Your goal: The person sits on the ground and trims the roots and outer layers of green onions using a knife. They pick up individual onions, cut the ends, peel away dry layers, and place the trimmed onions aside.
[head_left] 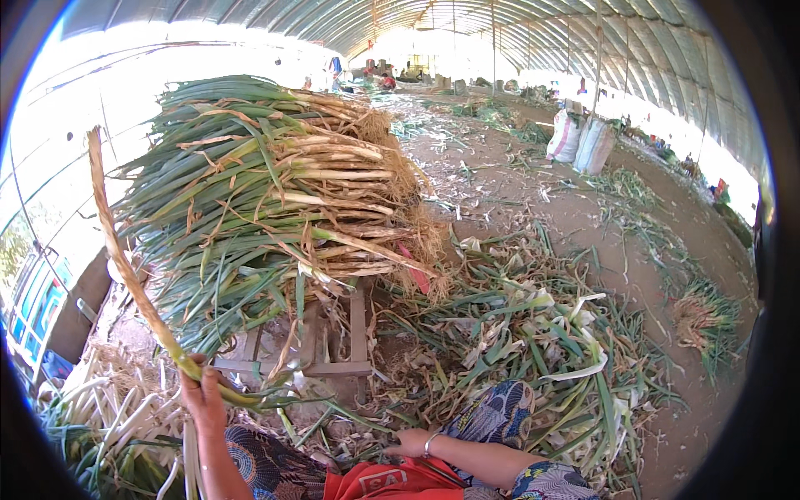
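A long green onion point(133, 275), its stem wrapped in dry brown skin, stands tilted up at the left. My left hand point(204, 396) is closed around its greener lower part, and its leaves trail right below the fist. White peeled green onions point(125, 408) lie beside my left forearm. My right hand point(408, 442), with a bracelet at the wrist, is low over my lap with its fingers curled; whatever they hold is too small to make out. Ahead, a large heap of unpeeled green onions point(275, 183) rests on a wooden stand point(337, 368), roots toward the right.
Stripped leaves and skins point(533, 325) cover the ground to my right. A small bunch of green onions point(704, 321) lies farther right. Two stuffed sacks point(594, 146) stand beyond by a pole. Several people are far back under the arched roof point(667, 58).
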Motion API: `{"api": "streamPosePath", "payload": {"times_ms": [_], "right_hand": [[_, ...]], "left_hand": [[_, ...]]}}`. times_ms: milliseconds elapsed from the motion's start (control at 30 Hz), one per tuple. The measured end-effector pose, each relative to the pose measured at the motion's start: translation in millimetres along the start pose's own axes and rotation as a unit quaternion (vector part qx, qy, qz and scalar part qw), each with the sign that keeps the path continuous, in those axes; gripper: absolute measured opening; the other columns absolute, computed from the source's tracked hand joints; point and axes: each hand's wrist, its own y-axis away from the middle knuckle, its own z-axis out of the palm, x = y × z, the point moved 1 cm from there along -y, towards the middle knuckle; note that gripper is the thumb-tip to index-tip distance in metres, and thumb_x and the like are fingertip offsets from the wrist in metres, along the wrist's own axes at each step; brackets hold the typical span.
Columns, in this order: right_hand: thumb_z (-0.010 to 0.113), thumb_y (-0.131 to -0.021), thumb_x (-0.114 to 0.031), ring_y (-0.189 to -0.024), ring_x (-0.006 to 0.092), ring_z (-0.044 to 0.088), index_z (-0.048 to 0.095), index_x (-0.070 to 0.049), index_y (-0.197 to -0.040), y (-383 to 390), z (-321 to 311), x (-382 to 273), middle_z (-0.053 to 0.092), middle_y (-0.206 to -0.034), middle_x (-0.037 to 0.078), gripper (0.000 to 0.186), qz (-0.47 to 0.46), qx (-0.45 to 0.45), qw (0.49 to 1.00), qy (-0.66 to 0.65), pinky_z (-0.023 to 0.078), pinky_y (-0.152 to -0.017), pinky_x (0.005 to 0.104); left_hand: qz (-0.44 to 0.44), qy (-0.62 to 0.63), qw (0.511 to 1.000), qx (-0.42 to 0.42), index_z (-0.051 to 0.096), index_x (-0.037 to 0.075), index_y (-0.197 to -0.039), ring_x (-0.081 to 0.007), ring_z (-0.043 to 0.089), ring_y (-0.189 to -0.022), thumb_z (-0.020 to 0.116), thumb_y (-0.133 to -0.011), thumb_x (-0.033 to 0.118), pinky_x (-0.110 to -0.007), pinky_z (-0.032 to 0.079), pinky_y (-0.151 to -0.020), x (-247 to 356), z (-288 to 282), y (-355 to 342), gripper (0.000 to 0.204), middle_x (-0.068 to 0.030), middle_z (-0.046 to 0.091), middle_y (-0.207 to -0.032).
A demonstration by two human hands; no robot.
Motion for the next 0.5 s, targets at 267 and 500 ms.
{"api": "streamPosePath", "payload": {"times_ms": [267,500], "right_hand": [[0.064,-0.078,-0.039,-0.063,0.0258,0.066,0.070,0.002,-0.078,-84,73,64,0.069,-0.075,0.016,0.041,0.093,-0.013,0.994,-0.052,0.053,-0.058,0.0376],[0.069,-0.069,-0.028,-0.049,0.0242,0.063,0.069,0.003,-0.071,-34,21,63,0.067,-0.066,0.013,0.031,0.139,0.142,0.908,-0.369,0.053,-0.051,0.0342]], "left_hand": [[0.076,-0.485,0.870,-0.038,0.054,0.003,-0.092,-0.0146,0.048,-0.053,0.066,-0.088,0.017,-0.035,0.037,-0.046,154,-28,-19,0.018,-0.0070,0.054,-0.064],[-0.358,-0.322,0.858,-0.182,0.060,0.001,-0.099,-0.0154,0.053,-0.062,0.069,-0.088,0.026,-0.032,0.047,-0.054,26,0,43,0.028,-0.0042,0.058,-0.073]]}}
